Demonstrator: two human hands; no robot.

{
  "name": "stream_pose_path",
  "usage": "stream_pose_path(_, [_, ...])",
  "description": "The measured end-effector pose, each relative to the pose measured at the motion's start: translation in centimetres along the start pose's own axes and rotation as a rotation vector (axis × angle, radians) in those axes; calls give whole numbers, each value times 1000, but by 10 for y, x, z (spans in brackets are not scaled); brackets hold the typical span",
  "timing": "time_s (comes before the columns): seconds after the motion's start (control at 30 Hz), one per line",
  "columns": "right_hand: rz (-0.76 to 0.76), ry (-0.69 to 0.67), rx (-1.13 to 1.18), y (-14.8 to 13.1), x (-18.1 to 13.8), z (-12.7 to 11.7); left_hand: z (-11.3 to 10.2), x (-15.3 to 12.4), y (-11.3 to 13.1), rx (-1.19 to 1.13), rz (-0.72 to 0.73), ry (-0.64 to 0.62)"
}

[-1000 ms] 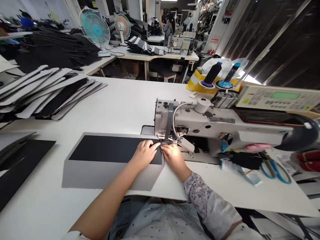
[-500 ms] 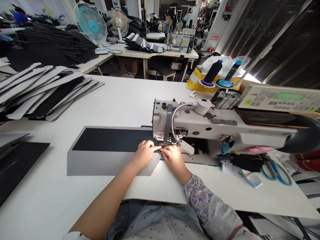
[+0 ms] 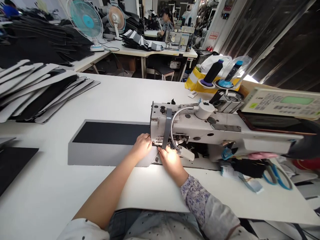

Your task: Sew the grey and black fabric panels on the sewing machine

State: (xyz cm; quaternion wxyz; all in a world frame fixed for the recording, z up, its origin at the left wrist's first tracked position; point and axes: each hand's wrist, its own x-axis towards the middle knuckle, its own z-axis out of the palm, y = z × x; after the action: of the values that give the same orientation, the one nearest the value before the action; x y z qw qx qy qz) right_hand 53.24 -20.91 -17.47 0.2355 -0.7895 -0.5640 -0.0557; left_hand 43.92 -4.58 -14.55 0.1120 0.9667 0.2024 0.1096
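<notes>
panel: flat grey-bordered black rectangular fabric panel [image 3: 110, 142] lies on my white desk [image 3: 125, 96], right end under the needle area of the off-white industrial sewing machine [image 3: 200, 128].
left hand: my left hand [image 3: 141, 147] is palm down, fingers curled, pressing the panel's right end just left of the presser foot; no pinch I can see.
right hand: my right hand [image 3: 171, 160] is fingers down on the panel's corner, touching it in front of the needle, lit by the lamp; pressing, not clasping.
key relation: panel's long axis runs left-right, bulk trailing left of both hands; left hand nearer the bulk, right nearer the machine.
edges: near edge runs parallel to desk front.
room: bare desk left and front; stack of grey and black cut pieces [image 3: 37, 90] well apart at far left; blue-handled scissors [image 3: 276, 173] at right.
</notes>
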Motion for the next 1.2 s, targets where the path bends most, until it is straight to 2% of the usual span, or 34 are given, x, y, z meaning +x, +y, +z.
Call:
stream_pose_path(0.1, [-27,2,-49,0,0,-3,-4,-9,8,31,11,-11])
stream_pose_path(0.23, [-63,-16,-59,-2,-1,-8,-6,-46,21,50,77,73])
stream_pose_path(0.4, [-24,36,-1,-4,0,-16,-7,-77,29,160,-106,135])
stream_pose_path(0.63, [151,119,33,-15,6,-15,-17,-75,39,223,-118,33])
stream_pose_path(0.8, [214,66,-43,-24,10,-7,-17,-67,48,194,-38,-7])
stream_pose_path(0.93, [120,-2,-152,-30,6,-6,-11,-60,46,195,38,61])
stream_pose_path(1.07, [-29,-41,-204,-37,0,-8,-9,-60,44,198,-1,62])
stream_pose_path(1.2, [-8,-18,-148,-41,-3,-9,-13,-59,47,189,-16,51])
